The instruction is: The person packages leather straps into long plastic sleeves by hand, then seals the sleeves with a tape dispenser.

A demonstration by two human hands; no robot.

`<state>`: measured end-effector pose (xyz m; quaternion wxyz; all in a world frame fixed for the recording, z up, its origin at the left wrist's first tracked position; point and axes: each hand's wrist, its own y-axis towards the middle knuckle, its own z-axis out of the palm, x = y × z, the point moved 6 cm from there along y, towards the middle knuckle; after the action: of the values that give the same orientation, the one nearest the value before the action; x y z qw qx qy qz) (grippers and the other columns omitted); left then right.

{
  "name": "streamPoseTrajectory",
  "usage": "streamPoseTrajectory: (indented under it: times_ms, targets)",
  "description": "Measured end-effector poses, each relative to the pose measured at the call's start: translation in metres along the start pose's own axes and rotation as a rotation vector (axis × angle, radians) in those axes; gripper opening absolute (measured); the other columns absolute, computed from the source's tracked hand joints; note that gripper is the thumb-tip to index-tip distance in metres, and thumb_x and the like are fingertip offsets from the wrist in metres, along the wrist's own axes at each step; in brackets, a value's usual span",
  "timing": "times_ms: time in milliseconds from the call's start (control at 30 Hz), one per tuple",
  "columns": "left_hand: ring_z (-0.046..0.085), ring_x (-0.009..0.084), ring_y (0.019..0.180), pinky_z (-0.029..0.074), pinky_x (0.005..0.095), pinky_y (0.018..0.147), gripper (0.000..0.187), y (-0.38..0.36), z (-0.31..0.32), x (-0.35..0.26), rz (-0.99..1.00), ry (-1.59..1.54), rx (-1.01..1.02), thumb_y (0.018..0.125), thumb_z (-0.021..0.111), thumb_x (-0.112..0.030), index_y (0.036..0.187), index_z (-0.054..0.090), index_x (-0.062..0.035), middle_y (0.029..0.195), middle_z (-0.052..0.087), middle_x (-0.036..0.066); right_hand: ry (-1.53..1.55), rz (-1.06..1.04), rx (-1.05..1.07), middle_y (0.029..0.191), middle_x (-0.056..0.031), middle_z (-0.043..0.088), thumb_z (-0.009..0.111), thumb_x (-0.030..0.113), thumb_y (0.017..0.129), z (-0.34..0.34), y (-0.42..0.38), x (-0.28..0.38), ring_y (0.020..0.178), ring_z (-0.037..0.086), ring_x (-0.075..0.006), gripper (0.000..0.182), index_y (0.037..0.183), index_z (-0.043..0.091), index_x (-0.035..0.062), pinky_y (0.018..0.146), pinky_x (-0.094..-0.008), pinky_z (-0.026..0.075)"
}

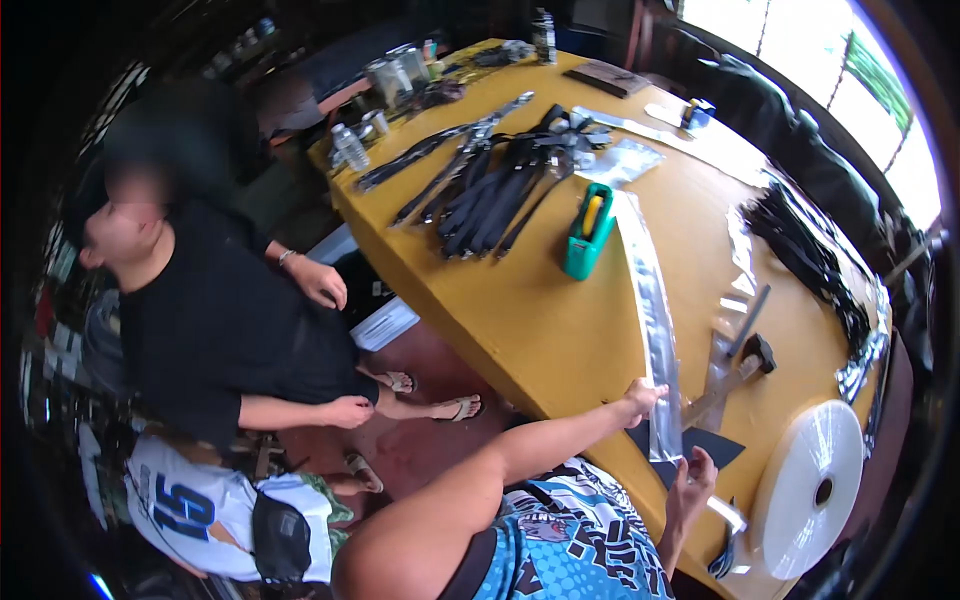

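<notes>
A long clear plastic sleeve (655, 320) stretches across the yellow table from the green tape dispenser (590, 235) toward me. My left hand (645, 398) is closed on the sleeve's left edge, near its lower end. At the bottom corner of the sleeve is my right hand (692, 485), its fingers bent and apart; whether they touch the plastic is hard to see. Beneath the sleeve's end lies a dark flat sheet (715, 452). A hammer (759, 352) rests to the right of the sleeve, beside a grey bar (750, 318).
A large white roll (790, 480) stands at the table's right corner. Black straps (500, 185) lie in a pile at the middle back, with another black bundle (810, 250) along the right. A person in black (230, 310) stands left of the table (540, 340); another person (200, 505) is below.
</notes>
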<state>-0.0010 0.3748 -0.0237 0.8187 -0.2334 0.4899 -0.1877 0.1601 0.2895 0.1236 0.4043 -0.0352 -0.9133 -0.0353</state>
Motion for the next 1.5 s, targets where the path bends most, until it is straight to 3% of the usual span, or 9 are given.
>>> streamPoseTrajectory:
  times_ms: [233,400,533,667,733,833,1133,1300,1500]
  targets:
    - [0.064,0.0307,0.082,0.055,0.0428,0.074,0.02,0.002,0.029,-0.027,-0.018,-0.36,0.082,0.089,0.049,-0.007,0.1,0.056,0.0091,0.091,0.063,0.019,-0.042,0.046,0.043,0.092,-0.0115,0.05,0.067,0.003,0.071,-0.008,0.004,-0.004,0.075,0.054,-0.0213,0.043,0.111,0.052,0.0023,0.068,-0.0326,0.045]
    - [0.063,0.0319,0.086,0.054,0.0422,0.078,0.021,0.0,0.025,-0.045,0.049,-0.244,0.023,0.089,0.046,-0.004,0.106,0.051,0.0086,0.094,0.062,0.019,-0.12,0.111,-0.1,0.079,-0.0095,0.053,0.065,0.011,0.076,-0.018,-0.003,-0.024,0.073,0.057,-0.0269,0.013,0.078,0.054,0.0038,0.062,-0.0356,0.044]
    - [0.061,0.032,0.093,0.051,0.0426,0.085,0.022,0.019,0.02,-0.046,0.049,-0.224,0.03,0.091,0.043,-0.005,0.108,0.048,0.0088,0.101,0.06,0.019,-0.088,-0.08,-0.317,0.083,-0.0114,0.049,0.067,0.006,0.073,-0.031,-0.018,-0.011,0.069,0.054,-0.0265,0.015,0.075,0.052,0.0022,0.06,-0.0359,0.043]
    - [0.059,0.03,0.097,0.048,0.0402,0.087,0.024,0.027,0.023,-0.052,0.08,-0.209,0.065,0.093,0.042,-0.009,0.108,0.05,0.0077,0.102,0.06,0.017,-0.016,-0.149,-0.14,0.093,-0.0133,0.045,0.07,0.008,0.071,-0.013,-0.03,-0.022,0.07,0.053,-0.0273,0.019,0.074,0.053,0.0002,0.066,-0.0342,0.045]
    - [0.058,0.0292,0.099,0.047,0.039,0.088,0.024,0.02,0.026,-0.055,0.043,-0.204,0.075,0.093,0.042,-0.011,0.107,0.051,0.0069,0.103,0.06,0.016,-0.002,-0.136,-0.089,0.098,-0.0127,0.043,0.07,0.012,0.074,-0.007,-0.027,-0.03,0.079,0.057,-0.0253,0.022,0.08,0.053,-0.001,0.071,-0.0317,0.048]
    - [0.061,0.0307,0.092,0.051,0.0389,0.082,0.022,0.02,0.017,-0.052,0.04,-0.224,0.109,0.091,0.046,-0.008,0.109,0.049,0.0048,0.101,0.061,0.017,0.813,0.255,-0.164,0.1,-0.0128,0.053,0.065,0.021,0.083,0.017,-0.005,-0.072,0.092,0.059,-0.0195,0.035,0.102,0.048,-0.0019,0.078,-0.0278,0.049]
    - [0.059,0.0277,0.096,0.047,0.0376,0.088,0.025,0.011,0.013,-0.052,0.058,-0.158,0.08,0.092,0.043,-0.009,0.108,0.051,0.0077,0.103,0.06,0.016,0.889,0.416,0.435,0.073,-0.0079,0.061,0.057,0.038,0.087,0.06,0.052,-0.044,0.065,0.06,-0.0105,0.055,0.123,0.041,-0.0015,0.056,-0.0215,0.043]
    - [0.059,0.028,0.096,0.047,0.038,0.088,0.024,0.01,0.015,-0.053,0.064,-0.167,0.073,0.092,0.043,-0.009,0.108,0.05,0.0077,0.103,0.06,0.017,0.874,0.419,0.169,0.062,0.0012,0.055,0.065,0.027,0.084,0.05,0.045,-0.047,0.053,0.048,-0.0044,0.033,0.097,0.058,-0.0018,0.049,-0.0198,0.038]
    - [0.059,0.0294,0.097,0.046,0.0399,0.089,0.025,0.01,0.027,-0.061,0.081,-0.154,0.104,0.092,0.041,-0.007,0.11,0.047,0.008,0.104,0.059,0.017,0.944,0.41,0.149,0.065,0.0021,0.055,0.067,0.019,0.082,0.045,0.037,-0.057,0.057,0.048,-0.0027,0.019,0.082,0.057,0.0021,0.05,-0.0176,0.038]
